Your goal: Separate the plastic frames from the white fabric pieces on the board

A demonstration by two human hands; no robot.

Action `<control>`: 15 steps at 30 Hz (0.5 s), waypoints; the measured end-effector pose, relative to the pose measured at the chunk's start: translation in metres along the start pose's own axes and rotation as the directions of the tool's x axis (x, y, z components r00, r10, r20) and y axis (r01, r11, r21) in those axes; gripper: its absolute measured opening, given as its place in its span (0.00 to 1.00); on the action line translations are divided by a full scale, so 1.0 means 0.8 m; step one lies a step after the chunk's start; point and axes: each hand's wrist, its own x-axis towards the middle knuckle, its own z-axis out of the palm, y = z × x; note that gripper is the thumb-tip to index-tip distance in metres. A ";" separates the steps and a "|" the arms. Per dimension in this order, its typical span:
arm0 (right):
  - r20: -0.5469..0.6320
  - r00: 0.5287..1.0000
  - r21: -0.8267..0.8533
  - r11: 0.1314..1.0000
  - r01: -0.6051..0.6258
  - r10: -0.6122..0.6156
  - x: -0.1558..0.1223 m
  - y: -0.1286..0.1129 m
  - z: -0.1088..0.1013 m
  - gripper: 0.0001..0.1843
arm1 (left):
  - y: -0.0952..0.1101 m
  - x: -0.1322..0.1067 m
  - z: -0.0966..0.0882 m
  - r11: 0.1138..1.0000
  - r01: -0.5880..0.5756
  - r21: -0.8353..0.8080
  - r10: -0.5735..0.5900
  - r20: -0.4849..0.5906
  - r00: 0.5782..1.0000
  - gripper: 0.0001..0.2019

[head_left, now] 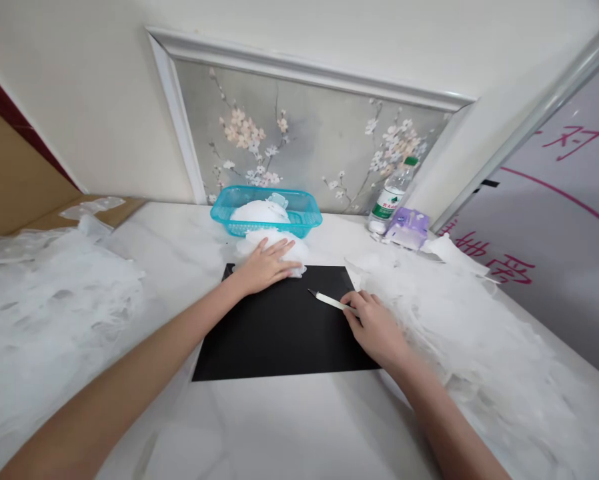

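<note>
My left hand (267,268) lies with fingers spread flat on a pile of thin white sheet pieces (299,250). That pile sits at the far edge of a black rectangular mat (279,333), in front of a blue plastic basket (219,217). Between the thumb and fingers of my right hand (372,323) is a slim white pen-like tool (329,301) with a dark pointed tip. The tip points left over the mat, toward the pile; whether it is a knife or a pen I cannot tell. More white pieces (259,212) lie inside the basket.
Large heaps of translucent white scraps cover the left (54,320) and right (459,333) of the white table (259,427). Behind the right heap, a green-capped bottle (392,197) leans beside a purple packet (408,228). A whiteboard (554,200) stands at the right; cardboard (19,173) is at the left.
</note>
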 end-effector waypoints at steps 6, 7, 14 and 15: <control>-0.005 1.000 0.005 1.000 0.025 -0.025 0.002 0.003 0.000 0.10 | 0.003 0.023 -0.001 0.996 0.080 0.033 -0.078 -0.077 0.994 0.20; -0.008 0.999 0.003 1.000 0.031 -0.031 0.002 0.004 0.001 0.10 | 0.009 0.017 -0.005 0.997 0.069 0.038 -0.067 -0.071 0.995 0.20; -0.037 0.997 0.005 0.998 0.064 -0.063 -0.004 0.019 0.015 0.12 | 0.021 -0.084 -0.039 0.984 -0.156 0.081 0.158 -0.012 0.987 0.27; -0.027 0.998 0.010 0.998 0.061 -0.061 -0.005 0.021 0.017 0.13 | 0.007 -0.106 -0.044 0.992 -0.092 0.082 0.093 0.000 0.996 0.27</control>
